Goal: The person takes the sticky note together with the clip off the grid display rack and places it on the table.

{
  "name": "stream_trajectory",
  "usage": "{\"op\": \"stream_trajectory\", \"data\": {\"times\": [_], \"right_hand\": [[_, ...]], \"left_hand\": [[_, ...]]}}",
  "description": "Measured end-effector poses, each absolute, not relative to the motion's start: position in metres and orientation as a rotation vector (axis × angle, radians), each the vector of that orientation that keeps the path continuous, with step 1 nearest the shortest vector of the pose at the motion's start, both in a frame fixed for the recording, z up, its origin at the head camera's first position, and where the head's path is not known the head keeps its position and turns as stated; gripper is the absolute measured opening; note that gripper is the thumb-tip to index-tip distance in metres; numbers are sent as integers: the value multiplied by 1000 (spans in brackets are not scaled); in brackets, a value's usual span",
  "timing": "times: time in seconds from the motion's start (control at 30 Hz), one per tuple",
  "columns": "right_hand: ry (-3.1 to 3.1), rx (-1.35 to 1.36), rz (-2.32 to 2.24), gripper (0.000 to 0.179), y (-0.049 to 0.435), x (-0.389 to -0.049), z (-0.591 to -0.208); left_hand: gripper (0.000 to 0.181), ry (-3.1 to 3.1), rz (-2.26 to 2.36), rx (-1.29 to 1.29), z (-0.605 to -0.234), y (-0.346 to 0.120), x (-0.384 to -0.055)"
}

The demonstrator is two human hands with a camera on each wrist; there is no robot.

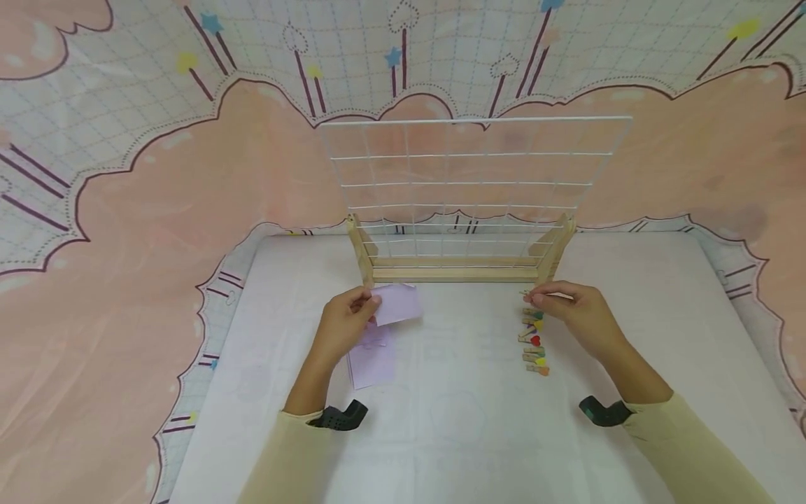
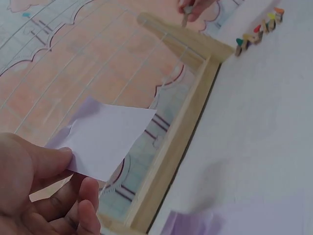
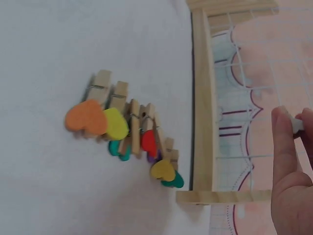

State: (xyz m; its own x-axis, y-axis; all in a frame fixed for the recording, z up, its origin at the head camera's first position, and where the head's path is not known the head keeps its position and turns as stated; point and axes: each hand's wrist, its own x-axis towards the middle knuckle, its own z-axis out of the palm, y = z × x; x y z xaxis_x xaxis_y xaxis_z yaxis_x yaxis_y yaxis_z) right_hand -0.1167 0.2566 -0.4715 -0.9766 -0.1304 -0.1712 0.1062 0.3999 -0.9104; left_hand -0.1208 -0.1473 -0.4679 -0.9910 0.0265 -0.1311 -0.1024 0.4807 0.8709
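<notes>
My left hand [image 1: 343,325] pinches a light purple sheet of paper [image 1: 398,306] between thumb and fingers, raised over a stack of purple paper [image 1: 371,367]. In the left wrist view the held sheet [image 2: 110,139] has a creased edge near the thumb. My right hand [image 1: 582,318] pinches a small wooden clothespin [image 2: 185,18] by the rack's right end; its pale top [image 3: 297,127] peeks out between the fingertips. Below that hand lies a column of wooden clothespins with coloured hearts, among them a red heart [image 1: 535,341] and an orange heart [image 3: 87,117].
A white wire grid [image 1: 472,120] stands upright behind the hands, leaning back in a wooden base [image 1: 453,274] with two end supports. White cloth [image 1: 466,434] covers the table. Patterned pink fabric [image 1: 157,280] hangs behind and around it. Black wrist cameras [image 1: 604,411] sit at both cuffs.
</notes>
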Motion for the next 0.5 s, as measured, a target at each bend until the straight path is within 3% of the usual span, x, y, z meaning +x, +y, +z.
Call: {"op": "stream_trajectory", "data": {"times": [0.5], "right_hand": [[2397,-111,-1444,32,274,-80,-504]], "left_hand": [[14,2581,1501,-210,-502,-192,-76]]}}
